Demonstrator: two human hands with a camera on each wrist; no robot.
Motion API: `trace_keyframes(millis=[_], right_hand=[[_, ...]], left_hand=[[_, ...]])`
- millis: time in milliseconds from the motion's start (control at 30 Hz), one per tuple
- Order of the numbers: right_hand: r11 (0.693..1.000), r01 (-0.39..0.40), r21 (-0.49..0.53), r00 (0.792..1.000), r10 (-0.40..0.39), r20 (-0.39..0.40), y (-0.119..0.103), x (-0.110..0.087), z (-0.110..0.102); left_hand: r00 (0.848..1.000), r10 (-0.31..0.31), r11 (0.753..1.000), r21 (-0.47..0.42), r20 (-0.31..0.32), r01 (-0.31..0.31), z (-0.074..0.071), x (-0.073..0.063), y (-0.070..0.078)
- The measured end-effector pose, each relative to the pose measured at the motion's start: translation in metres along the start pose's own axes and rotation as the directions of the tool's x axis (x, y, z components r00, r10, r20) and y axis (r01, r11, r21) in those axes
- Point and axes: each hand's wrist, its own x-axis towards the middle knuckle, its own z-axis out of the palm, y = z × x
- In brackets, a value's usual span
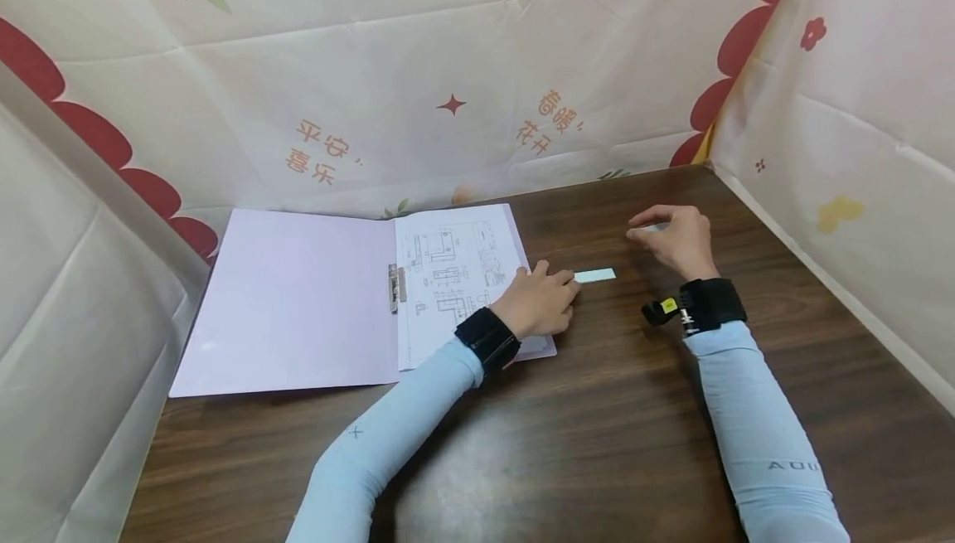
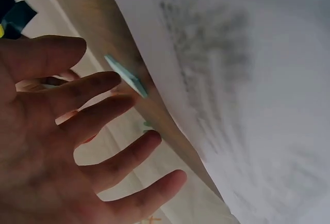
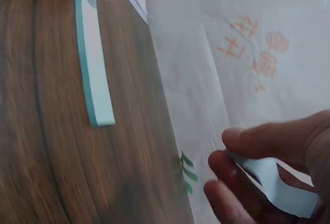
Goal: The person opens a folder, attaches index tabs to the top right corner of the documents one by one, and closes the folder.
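Note:
A lilac folder lies open on the table with sheets of printed technical drawings on its right side. My left hand is over the right edge of the drawings, its fingers loosely extended and spread in the left wrist view. Just beyond its fingertips, a narrow strip, white on top with a teal side, lies flat on the wood. Farther right, my right hand is raised over the table and pinches a curled pale blue strip between thumb and fingers.
A metal clip sits at the folder's spine. Printed cloth stands behind the dark wooden table, and more cloth walls close off both sides. Black bands with small cameras are on both wrists.

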Motion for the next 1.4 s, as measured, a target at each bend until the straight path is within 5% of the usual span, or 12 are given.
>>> trace_keyframes(millis=[233,467,800,1067,1400], right_hand=[[0.995,0.098,-0.013,0.988,-0.096,0.119,-0.032,0.001,0.025],[0.976,0.204,0.081,0.971,-0.212,0.108,-0.072,0.035,0.084],[0.973,-0.039,0.227,0.954,-0.031,0.297,-0.098,0.104,0.151],[0.990,-0.023,0.141,0.958,-0.018,0.288,-0.105,0.127,0.166],[0.987,-0.100,0.124,0.920,0.044,0.388,-0.107,0.145,0.176]], left_hand=[[0.996,-0.080,0.993,-0.085,-0.042,0.076,0.009,-0.044,-0.031],[0.974,-0.221,0.963,-0.149,0.042,0.225,0.007,-0.075,-0.054],[0.968,-0.217,0.956,-0.171,0.126,0.236,0.013,-0.076,-0.062],[0.963,-0.218,0.953,-0.179,0.159,0.245,0.013,-0.075,-0.063],[0.957,-0.230,0.946,-0.189,0.176,0.262,0.014,-0.075,-0.064]])
